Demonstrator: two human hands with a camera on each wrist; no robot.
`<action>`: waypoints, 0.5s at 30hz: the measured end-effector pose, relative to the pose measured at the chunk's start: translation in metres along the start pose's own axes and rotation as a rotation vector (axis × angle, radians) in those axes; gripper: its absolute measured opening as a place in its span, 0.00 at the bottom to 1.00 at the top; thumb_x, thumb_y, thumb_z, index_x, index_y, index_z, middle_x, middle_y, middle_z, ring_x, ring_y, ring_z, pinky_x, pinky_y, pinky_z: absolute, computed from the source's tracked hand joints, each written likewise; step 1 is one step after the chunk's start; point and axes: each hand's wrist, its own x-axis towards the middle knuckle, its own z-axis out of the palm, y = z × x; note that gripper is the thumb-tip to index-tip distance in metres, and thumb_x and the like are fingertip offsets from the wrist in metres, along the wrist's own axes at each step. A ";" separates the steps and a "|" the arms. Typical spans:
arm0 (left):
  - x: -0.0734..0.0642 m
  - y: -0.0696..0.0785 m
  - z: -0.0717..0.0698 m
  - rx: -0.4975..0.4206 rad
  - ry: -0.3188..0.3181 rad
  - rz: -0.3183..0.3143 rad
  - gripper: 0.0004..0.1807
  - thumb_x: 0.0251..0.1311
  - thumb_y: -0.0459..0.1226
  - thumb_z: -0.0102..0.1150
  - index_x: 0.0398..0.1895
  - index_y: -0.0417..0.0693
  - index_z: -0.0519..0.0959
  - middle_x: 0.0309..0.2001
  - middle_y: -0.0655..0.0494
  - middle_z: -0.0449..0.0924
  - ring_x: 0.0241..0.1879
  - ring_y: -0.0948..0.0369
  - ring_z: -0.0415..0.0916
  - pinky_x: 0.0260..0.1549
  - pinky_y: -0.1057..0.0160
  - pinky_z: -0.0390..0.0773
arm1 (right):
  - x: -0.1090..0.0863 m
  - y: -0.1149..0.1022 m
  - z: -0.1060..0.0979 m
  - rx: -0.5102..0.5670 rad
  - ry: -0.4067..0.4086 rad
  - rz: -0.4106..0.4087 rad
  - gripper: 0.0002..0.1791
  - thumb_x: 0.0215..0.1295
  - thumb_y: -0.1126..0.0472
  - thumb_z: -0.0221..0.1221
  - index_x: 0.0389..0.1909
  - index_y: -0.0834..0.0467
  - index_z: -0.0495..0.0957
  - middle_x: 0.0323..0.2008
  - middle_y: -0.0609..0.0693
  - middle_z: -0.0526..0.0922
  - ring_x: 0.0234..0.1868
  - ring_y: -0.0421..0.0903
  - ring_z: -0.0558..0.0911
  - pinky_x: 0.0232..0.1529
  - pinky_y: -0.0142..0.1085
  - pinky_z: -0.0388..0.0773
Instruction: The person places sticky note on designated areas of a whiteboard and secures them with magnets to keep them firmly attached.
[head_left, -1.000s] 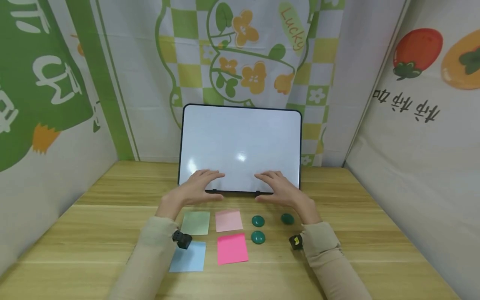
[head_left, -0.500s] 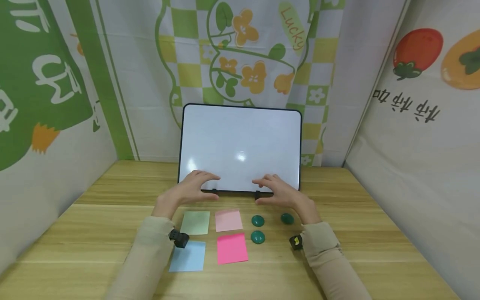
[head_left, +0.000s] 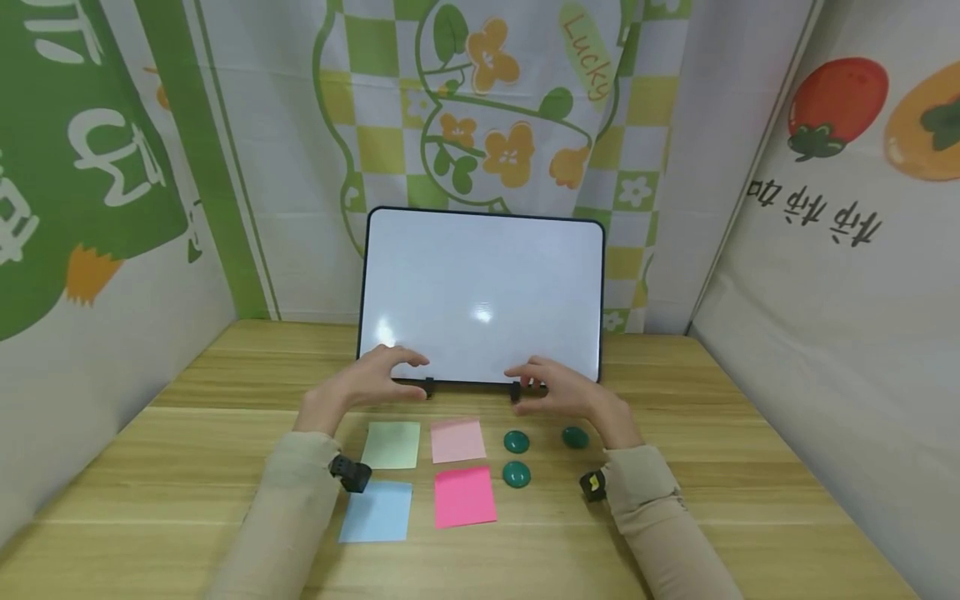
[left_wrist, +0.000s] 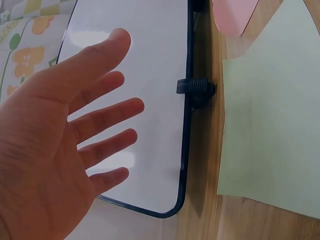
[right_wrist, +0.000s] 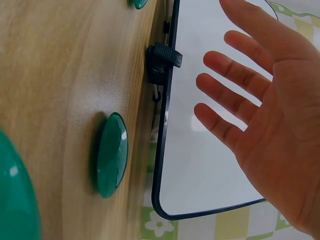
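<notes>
A whiteboard (head_left: pixel 480 283) with a black frame stands upright at the back of the table, held at its lower edge by two black clips (head_left: pixel 515 392). My left hand (head_left: pixel 367 379) hovers before its lower left part, fingers spread and holding nothing. Before the lower right part is my right hand (head_left: pixel 562 389), also empty, its fingers apart in the right wrist view. Nearest the left hand lie a green sticky note (head_left: pixel 392 445) and a light pink sticky note (head_left: pixel 458 441). A green round magnet (head_left: pixel 575 437) lies by the right wrist.
A blue sticky note (head_left: pixel 377 512) and a bright pink sticky note (head_left: pixel 465 497) lie nearer the front of the wooden table (head_left: pixel 750 500). Two more green magnets (head_left: pixel 516 474) lie right of the notes. Printed curtains (head_left: pixel 285 167) enclose the table's back and sides.
My left hand has drifted left and slightly down, away from the board's middle. The right hand has lowered slightly, its fingers bending a little more. Notes, magnets and board have stayed put.
</notes>
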 end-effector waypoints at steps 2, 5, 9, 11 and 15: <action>0.000 -0.002 0.000 -0.025 -0.010 -0.009 0.36 0.60 0.54 0.65 0.67 0.45 0.72 0.64 0.44 0.75 0.68 0.46 0.67 0.66 0.40 0.68 | 0.000 0.001 0.001 0.006 -0.002 -0.002 0.34 0.64 0.48 0.65 0.68 0.55 0.71 0.51 0.54 0.78 0.55 0.50 0.77 0.59 0.47 0.76; -0.003 -0.004 -0.003 -0.070 -0.019 -0.040 0.36 0.59 0.54 0.66 0.66 0.45 0.73 0.62 0.44 0.76 0.66 0.45 0.68 0.64 0.40 0.69 | 0.000 0.001 0.002 0.015 -0.002 -0.004 0.33 0.64 0.49 0.66 0.68 0.55 0.71 0.50 0.53 0.78 0.54 0.50 0.77 0.58 0.47 0.77; -0.007 -0.007 -0.006 -0.110 -0.025 -0.080 0.34 0.59 0.53 0.67 0.64 0.46 0.74 0.62 0.45 0.76 0.66 0.45 0.69 0.63 0.39 0.69 | 0.000 0.001 0.002 0.022 -0.007 -0.006 0.33 0.63 0.51 0.67 0.68 0.55 0.71 0.48 0.52 0.79 0.51 0.49 0.77 0.56 0.46 0.77; -0.009 -0.009 -0.007 -0.114 -0.034 -0.089 0.33 0.59 0.52 0.67 0.64 0.46 0.75 0.62 0.45 0.76 0.66 0.44 0.69 0.63 0.39 0.69 | 0.000 0.002 0.003 0.032 -0.014 0.000 0.33 0.62 0.51 0.67 0.68 0.55 0.71 0.47 0.52 0.79 0.51 0.48 0.77 0.55 0.46 0.77; -0.011 -0.012 -0.007 -0.126 -0.046 -0.093 0.31 0.60 0.50 0.66 0.63 0.45 0.76 0.61 0.45 0.78 0.64 0.45 0.71 0.63 0.40 0.69 | 0.001 0.003 0.004 0.048 -0.024 0.007 0.33 0.62 0.51 0.68 0.67 0.55 0.72 0.46 0.52 0.79 0.50 0.47 0.77 0.53 0.43 0.78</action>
